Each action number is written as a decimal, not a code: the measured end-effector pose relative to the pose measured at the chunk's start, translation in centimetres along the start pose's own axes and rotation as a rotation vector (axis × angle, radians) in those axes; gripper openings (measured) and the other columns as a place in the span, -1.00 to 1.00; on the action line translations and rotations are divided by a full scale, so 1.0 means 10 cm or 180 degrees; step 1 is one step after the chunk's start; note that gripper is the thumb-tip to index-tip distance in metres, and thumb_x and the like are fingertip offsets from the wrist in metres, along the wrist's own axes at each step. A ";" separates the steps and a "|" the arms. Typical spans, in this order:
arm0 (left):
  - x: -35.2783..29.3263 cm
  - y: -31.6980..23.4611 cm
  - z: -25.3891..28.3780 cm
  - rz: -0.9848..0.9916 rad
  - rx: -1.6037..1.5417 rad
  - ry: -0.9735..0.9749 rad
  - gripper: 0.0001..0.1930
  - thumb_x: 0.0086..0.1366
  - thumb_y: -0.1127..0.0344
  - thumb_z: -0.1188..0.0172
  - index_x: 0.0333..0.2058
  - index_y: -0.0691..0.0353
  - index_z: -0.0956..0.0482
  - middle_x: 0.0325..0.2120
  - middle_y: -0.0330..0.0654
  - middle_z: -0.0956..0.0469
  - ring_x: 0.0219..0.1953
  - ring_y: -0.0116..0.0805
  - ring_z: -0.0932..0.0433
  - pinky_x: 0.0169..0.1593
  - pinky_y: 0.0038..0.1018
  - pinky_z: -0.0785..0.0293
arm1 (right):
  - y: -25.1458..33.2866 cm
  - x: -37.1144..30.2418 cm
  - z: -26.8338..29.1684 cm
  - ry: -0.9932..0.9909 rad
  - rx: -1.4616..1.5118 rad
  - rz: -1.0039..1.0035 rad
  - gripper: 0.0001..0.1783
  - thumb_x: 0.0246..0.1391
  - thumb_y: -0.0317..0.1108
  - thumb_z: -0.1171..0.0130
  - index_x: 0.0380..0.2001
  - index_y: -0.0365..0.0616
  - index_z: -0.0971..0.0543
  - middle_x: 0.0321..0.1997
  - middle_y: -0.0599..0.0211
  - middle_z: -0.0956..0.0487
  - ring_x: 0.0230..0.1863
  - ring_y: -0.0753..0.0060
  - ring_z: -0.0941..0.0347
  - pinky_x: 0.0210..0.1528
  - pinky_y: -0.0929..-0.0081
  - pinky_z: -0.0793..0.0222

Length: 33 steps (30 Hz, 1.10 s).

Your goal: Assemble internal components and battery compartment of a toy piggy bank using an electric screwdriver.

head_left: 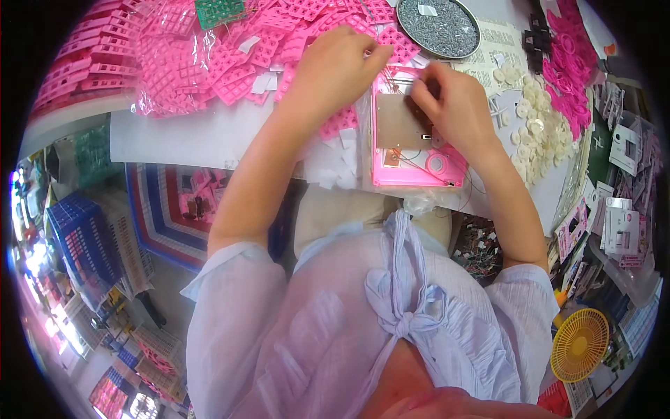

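A pink plastic casing [380, 167] lies on the table in front of me, with a flat brown board [398, 126] set inside it. Its lower part shows a pink ring [437, 164] and thin wires [401, 155]. My left hand [335, 66] is over the casing's far left corner, thumb and fingers pinched together beside thin reddish wires [392, 82]. Whatever is between those fingertips is too small to make out. Over the casing's right edge, my right hand [457, 108] has its fingers curled and thumb bent above the board; what it grips is hidden.
Pink grid-like plastic parts [237, 63] are heaped at the far left, with a green piece [218, 10] on top. A round dish of small metal screws [438, 26] stands at the back. Cream discs [536, 129] and magenta parts [569, 63] lie right. Baskets [80, 241] stand lower left.
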<state>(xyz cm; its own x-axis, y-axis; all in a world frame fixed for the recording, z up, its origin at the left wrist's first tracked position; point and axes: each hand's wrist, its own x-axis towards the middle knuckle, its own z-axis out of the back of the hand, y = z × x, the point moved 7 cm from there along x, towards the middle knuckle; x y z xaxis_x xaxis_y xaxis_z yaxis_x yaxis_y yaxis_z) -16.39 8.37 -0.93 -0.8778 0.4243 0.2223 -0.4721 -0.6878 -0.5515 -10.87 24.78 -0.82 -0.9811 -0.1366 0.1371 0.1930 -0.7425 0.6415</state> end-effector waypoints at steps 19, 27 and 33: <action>-0.67 -0.47 0.01 -0.1783 -0.0428 -0.0316 -0.74 -0.01 0.40 -0.44 -0.27 0.15 -0.70 -0.11 -0.26 -0.69 -0.11 -0.18 -0.60 -0.09 -0.30 -0.56 | 0.11 0.25 0.11 0.0434 0.0387 0.0481 -0.80 0.01 -0.46 -0.21 -0.25 -0.22 -0.64 -0.43 0.25 -0.63 -0.39 0.17 -0.55 -0.26 0.34 -0.51; -0.71 -0.56 -0.16 -0.1911 -0.0166 -0.0170 -0.81 0.02 0.39 -0.40 -0.34 0.17 -0.65 -0.10 -0.25 -0.68 -0.08 -0.20 -0.60 -0.10 -0.29 -0.56 | 0.06 0.69 -0.30 0.0984 0.1221 0.0077 -0.70 0.12 -0.41 -0.24 -0.06 -0.24 -0.60 -0.47 0.35 -0.63 -0.42 0.54 -0.54 -0.30 0.52 -0.45; -0.71 -0.58 -0.13 -0.1828 -0.0093 -0.0237 -0.82 0.04 0.38 -0.37 -0.33 0.19 -0.65 -0.06 -0.24 -0.66 0.00 -0.19 -0.57 0.00 -0.25 -0.51 | -0.01 0.63 -0.26 0.0625 0.0849 -0.0144 -0.64 0.07 -0.41 -0.32 -0.04 -0.24 -0.60 -0.41 0.35 -0.64 -0.37 0.62 -0.51 -0.29 0.56 -0.45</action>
<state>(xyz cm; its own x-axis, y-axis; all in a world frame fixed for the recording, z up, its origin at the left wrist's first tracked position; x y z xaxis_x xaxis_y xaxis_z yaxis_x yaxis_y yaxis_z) -7.35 10.16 -0.38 -0.4854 0.6813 0.5479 -0.8729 -0.3425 -0.3474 -17.11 22.28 -1.92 -0.9677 -0.2505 -0.0276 0.1206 -0.5563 0.8222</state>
